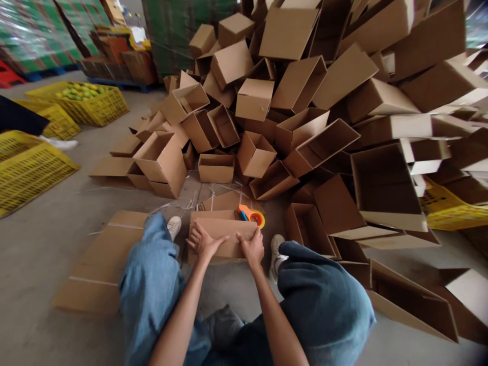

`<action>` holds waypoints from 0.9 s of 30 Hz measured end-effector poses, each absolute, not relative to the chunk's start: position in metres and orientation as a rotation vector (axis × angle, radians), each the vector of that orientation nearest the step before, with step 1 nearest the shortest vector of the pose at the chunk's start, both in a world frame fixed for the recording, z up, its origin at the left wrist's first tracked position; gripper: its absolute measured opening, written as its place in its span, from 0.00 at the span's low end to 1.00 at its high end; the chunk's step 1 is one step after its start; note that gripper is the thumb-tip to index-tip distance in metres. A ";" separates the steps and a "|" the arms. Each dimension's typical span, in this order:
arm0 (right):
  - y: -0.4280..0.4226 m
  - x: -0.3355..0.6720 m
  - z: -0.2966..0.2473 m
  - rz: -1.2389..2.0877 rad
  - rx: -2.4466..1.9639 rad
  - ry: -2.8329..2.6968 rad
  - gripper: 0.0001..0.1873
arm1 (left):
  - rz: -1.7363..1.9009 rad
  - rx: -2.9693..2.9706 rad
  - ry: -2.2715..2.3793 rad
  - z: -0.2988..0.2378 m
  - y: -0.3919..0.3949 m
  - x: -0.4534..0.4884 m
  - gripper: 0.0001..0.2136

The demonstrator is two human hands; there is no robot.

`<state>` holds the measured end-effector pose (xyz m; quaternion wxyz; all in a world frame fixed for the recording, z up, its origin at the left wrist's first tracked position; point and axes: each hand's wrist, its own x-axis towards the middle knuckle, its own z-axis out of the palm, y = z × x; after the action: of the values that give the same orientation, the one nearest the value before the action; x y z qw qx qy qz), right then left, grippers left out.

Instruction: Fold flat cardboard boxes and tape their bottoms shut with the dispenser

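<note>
Between my shoes is a small brown cardboard box [229,227]. Spread fingers of my left hand [204,241] lie across its left side, with the thumb stretched inward. At the right end, my right hand [252,248] grips the edge of the box, its thumb on top and its other fingers partly hidden. An orange and blue tape dispenser [247,210] with a yellow-rimmed roll sits just behind the box, close to my right fingertips. Flat cardboard [223,200] with white straps shows beyond it.
A large heap of open cardboard boxes [254,99] rises ahead and to the right. Strapped flat cardboard [101,262] lies by my left leg. Yellow crates [109,107], one with green-yellow fruit, stand at left, near another person's dark-clothed leg [21,118].
</note>
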<state>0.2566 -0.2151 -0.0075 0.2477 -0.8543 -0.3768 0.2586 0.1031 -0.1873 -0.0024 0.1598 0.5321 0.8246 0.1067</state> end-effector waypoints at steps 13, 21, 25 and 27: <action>-0.218 0.276 -0.026 0.762 -2.155 -0.711 0.31 | 0.250 1.414 2.311 0.013 -0.185 0.103 0.66; -0.220 0.268 -0.032 0.655 -2.165 -0.743 0.31 | 0.259 1.423 2.297 0.012 -0.186 0.100 0.66; -0.221 0.258 -0.031 0.371 -2.200 -1.031 0.41 | 0.232 1.469 2.297 0.009 -0.183 0.110 0.66; -0.221 0.258 -0.032 0.270 -2.214 -1.136 0.46 | 0.291 1.568 2.280 0.005 -0.182 0.123 0.65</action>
<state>0.2576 -0.2211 -0.0319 0.3141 -0.8397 -0.4310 0.1024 0.1234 -0.1816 0.0051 0.1785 0.5544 0.8063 0.1028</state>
